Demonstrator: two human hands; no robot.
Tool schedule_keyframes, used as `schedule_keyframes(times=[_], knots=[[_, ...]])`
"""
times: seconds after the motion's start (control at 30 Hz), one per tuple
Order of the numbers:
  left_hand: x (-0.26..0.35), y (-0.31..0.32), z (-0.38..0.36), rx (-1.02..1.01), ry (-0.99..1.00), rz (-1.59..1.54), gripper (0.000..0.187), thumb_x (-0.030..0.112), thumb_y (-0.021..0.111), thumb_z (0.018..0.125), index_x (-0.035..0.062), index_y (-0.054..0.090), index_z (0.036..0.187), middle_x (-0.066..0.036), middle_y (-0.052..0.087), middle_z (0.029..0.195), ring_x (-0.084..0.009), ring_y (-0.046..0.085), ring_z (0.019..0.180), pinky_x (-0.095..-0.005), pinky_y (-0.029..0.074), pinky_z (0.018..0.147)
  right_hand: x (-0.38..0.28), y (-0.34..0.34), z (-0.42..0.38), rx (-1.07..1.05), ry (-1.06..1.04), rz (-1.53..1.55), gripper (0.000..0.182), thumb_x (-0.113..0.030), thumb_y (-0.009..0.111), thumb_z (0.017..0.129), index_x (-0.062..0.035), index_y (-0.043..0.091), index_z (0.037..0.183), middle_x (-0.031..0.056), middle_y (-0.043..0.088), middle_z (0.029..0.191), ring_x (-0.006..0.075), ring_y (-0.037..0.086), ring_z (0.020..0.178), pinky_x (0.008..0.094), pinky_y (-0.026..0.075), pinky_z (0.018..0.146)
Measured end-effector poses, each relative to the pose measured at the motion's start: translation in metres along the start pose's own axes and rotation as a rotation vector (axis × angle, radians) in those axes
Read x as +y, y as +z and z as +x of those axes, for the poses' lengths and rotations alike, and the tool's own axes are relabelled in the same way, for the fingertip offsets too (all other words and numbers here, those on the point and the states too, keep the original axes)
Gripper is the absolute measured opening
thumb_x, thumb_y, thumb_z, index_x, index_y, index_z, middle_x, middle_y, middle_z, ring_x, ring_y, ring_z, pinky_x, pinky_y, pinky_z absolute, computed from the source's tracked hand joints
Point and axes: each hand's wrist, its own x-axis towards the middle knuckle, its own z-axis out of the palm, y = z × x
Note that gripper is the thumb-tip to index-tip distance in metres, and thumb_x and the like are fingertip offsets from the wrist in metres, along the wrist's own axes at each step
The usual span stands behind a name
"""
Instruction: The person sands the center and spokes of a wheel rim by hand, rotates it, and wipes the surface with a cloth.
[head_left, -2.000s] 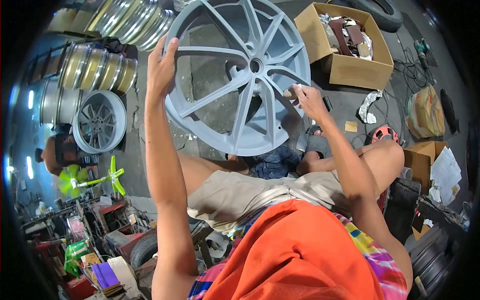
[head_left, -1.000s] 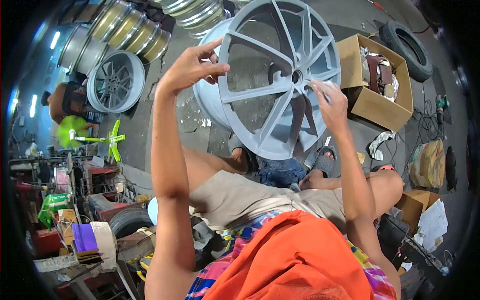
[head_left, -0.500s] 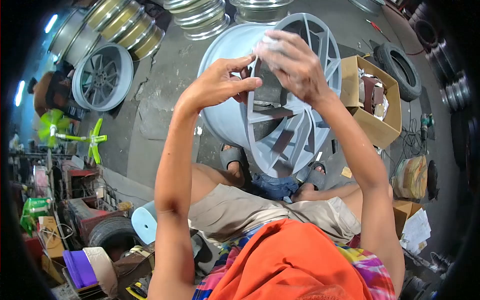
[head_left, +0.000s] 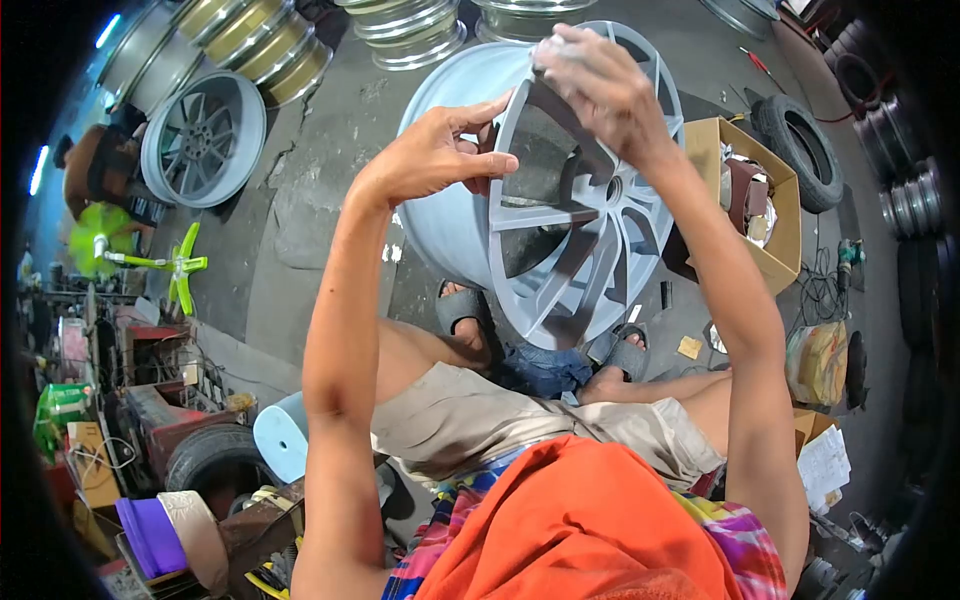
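A grey spoked wheel rim [head_left: 612, 188] stands tilted on its edge between my feet, against a second pale grey rim [head_left: 430, 235] behind it. My left hand [head_left: 450, 150] grips the left edge of the spoked rim, thumb on the near side and fingers behind. At the top of the same rim is my right hand [head_left: 600, 90], fingers bent round a small whitish thing [head_left: 548, 52] that is blurred and mostly covered by them.
More rims [head_left: 205, 140] lie at the upper left and top. To the right are an open cardboard box [head_left: 700, 165], a tyre [head_left: 800, 150] and a coiled cable [head_left: 822, 285]. A fan [head_left: 183, 266] and cluttered machinery [head_left: 165, 385] stand at the left.
My right hand has shifted slightly up and right along the top of the rim. My left hand keeps its grip. The rim has turned slightly in view.
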Motion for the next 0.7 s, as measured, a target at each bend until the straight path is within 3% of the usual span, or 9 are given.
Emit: schedule_keyframes(times=[0.07, 0.17, 0.27, 0.3, 0.33, 0.53, 0.6, 0.63, 0.7], knots=[[-0.006, -0.001, 0.0, -0.011, 0.006, -0.009, 0.066, 0.02, 0.082, 0.089, 0.0059, 0.056, 0.147, 0.0, 0.06, 0.088, -0.0099, 0.064, 0.07, -0.0269, 0.053, 0.066, 0.001, 0.0, -0.001, 0.011, 0.006, -0.001, 0.04, -0.01, 0.074, 0.082, -0.0106, 0.071, 0.122, 0.0089, 0.068, 0.128, 0.0285, 0.063, 0.124, 0.0431, 0.052, 0.106], [-0.005, -0.01, 0.001, -0.073, 0.001, -0.027, 0.076, 0.021, 0.083, 0.087, 0.0071, 0.048, 0.153, 0.0, 0.059, 0.088, -0.011, 0.063, 0.071, -0.0282, 0.053, 0.068, -0.048, -0.009, -0.005, -0.069, -0.079, 0.196, 0.042, -0.006, 0.074, 0.08, -0.0097, 0.071, 0.123, 0.0096, 0.07, 0.125, 0.0317, 0.064, 0.121, 0.0433, 0.052, 0.106], [-0.009, -0.01, -0.001, -0.11, -0.015, -0.059, 0.082, 0.018, 0.084, 0.086, 0.0077, 0.044, 0.156, -0.001, 0.058, 0.091, -0.0126, 0.063, 0.074, -0.029, 0.054, 0.07, -0.021, -0.002, -0.005, -0.021, -0.104, 0.158, 0.04, -0.006, 0.074, 0.081, -0.0093, 0.072, 0.121, 0.0087, 0.071, 0.123, 0.0311, 0.066, 0.119, 0.0436, 0.053, 0.106], [-0.01, -0.01, -0.001, -0.087, -0.004, -0.084, 0.081, 0.015, 0.084, 0.085, 0.0066, 0.045, 0.156, -0.002, 0.059, 0.093, -0.0134, 0.063, 0.076, -0.0292, 0.054, 0.071, -0.017, 0.006, 0.001, 0.028, 0.069, 0.171, 0.037, -0.006, 0.074, 0.082, -0.0087, 0.073, 0.12, 0.0084, 0.071, 0.124, 0.0313, 0.067, 0.118, 0.0446, 0.053, 0.105], [-0.012, -0.012, -0.002, -0.086, -0.004, -0.083, 0.081, 0.015, 0.084, 0.085, 0.0066, 0.045, 0.156, -0.002, 0.059, 0.093, -0.0134, 0.063, 0.076, -0.0292, 0.054, 0.071, -0.019, 0.007, 0.0, 0.029, 0.069, 0.171, 0.037, -0.006, 0.074, 0.082, -0.0087, 0.073, 0.12, 0.0084, 0.071, 0.124, 0.0313, 0.067, 0.118, 0.0446, 0.053, 0.105], [-0.029, -0.031, 0.0, -0.147, -0.016, -0.346, 0.066, 0.009, 0.063, 0.092, 0.0093, 0.047, 0.156, -0.003, 0.057, 0.103, -0.0155, 0.062, 0.095, -0.0346, 0.056, 0.086, -0.095, -0.007, -0.025, -0.155, -0.214, 0.367, 0.037, -0.008, 0.067, 0.086, -0.0096, 0.072, 0.123, 0.0072, 0.07, 0.127, 0.0288, 0.064, 0.125, 0.0428, 0.051, 0.112], [-0.03, -0.032, -0.001, -0.144, -0.049, -0.337, 0.063, 0.012, 0.056, 0.092, 0.0087, 0.047, 0.155, -0.002, 0.058, 0.105, -0.0171, 0.061, 0.101, -0.0378, 0.056, 0.089, -0.089, -0.007, -0.019, -0.143, -0.263, 0.327, 0.037, -0.007, 0.066, 0.087, -0.0089, 0.072, 0.123, 0.0069, 0.07, 0.127, 0.0282, 0.064, 0.125, 0.0425, 0.051, 0.112], [-0.029, -0.027, -0.002, -0.095, -0.078, -0.361, 0.062, 0.013, 0.052, 0.093, 0.004, 0.048, 0.154, -0.004, 0.059, 0.108, -0.0181, 0.062, 0.099, -0.0406, 0.056, 0.093, -0.082, -0.005, -0.017, -0.135, -0.309, 0.282, 0.037, -0.006, 0.065, 0.087, -0.0083, 0.072, 0.123, 0.0067, 0.069, 0.128, 0.0277, 0.064, 0.125, 0.0421, 0.05, 0.113], [-0.032, -0.029, 0.001, -0.14, -0.083, -0.413, 0.062, 0.013, 0.051, 0.093, 0.002, 0.048, 0.153, -0.005, 0.06, 0.11, -0.0187, 0.063, 0.099, -0.0411, 0.055, 0.093, -0.046, 0.006, -0.009, -0.069, -0.131, 0.256, 0.037, -0.008, 0.066, 0.087, -0.0087, 0.072, 0.124, 0.0074, 0.069, 0.127, 0.0271, 0.064, 0.125, 0.0423, 0.052, 0.111]])
